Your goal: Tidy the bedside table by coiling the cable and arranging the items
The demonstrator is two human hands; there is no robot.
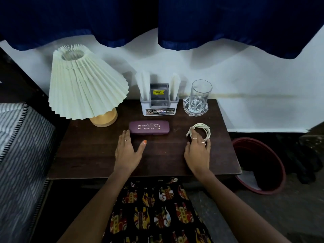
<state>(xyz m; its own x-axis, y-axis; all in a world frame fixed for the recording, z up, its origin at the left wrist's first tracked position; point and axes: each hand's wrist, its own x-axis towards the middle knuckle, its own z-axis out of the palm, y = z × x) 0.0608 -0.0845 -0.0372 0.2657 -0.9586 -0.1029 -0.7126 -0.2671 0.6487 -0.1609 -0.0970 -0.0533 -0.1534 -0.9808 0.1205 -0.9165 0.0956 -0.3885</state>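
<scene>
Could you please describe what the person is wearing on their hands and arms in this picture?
Both forearms are bare, with no sleeves in view. The left hand wears one thin ring, and its thumbnail is painted orange. The right hand wears two thin rings on separate fingers. No watch or bracelet shows on either wrist. Below the arms is a dark garment printed in red, yellow and white.

Dark table [91, 155], lamp [84, 85] at 10 o'clock, holder [159, 106] at 12, glass [199, 97] on a coaster at 1. Purple case [149, 127] at centre, left hand [128, 151] flat with fingertips touching its 8 o'clock corner. Coiled cable [201, 130] at 3, right hand [198, 153] resting on it, fingers relaxed.
</scene>
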